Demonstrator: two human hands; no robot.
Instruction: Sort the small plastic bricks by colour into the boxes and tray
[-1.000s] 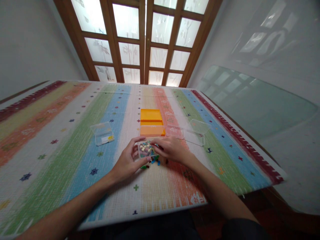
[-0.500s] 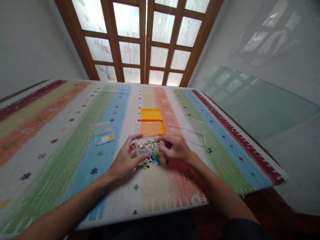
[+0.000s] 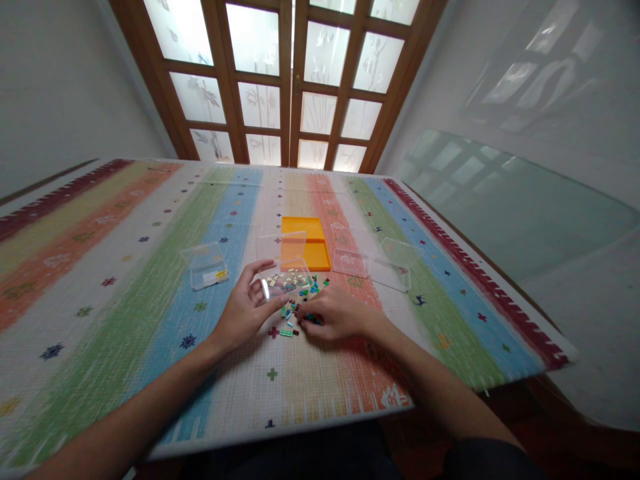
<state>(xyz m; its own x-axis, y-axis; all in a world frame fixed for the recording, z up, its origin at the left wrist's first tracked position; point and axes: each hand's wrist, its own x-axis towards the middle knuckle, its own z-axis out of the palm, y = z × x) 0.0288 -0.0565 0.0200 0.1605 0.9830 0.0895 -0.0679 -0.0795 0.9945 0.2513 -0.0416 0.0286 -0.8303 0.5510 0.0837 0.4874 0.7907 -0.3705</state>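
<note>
My left hand (image 3: 244, 305) grips the near left side of a clear plastic box (image 3: 266, 289), fingers behind it and thumb along the front edge. The box is tilted, its transparent lid (image 3: 270, 247) raised at the back, and small cream and green pieces (image 3: 287, 279) lie inside. On the cloth in front is a loose scatter of tiny blue, green and dark red building bricks (image 3: 314, 287). My right hand (image 3: 334, 312) is down among them, fingers curled together at the pile. What its fingertips hold, if anything, is hidden. A green brick (image 3: 286, 333) lies just left of it.
An open orange case (image 3: 303, 229) lies behind the clear box. To the left stands an open clear box (image 3: 197, 280) with a few yellow pieces (image 3: 221, 274). Another open clear box (image 3: 393, 275) sits on the right. A striped cloth (image 3: 240, 387) covers the table.
My right hand has moved from the clear box down to the scattered bricks. With my left hand, the box has shifted slightly left and tilted, its raised lid now showing over the orange case.
</note>
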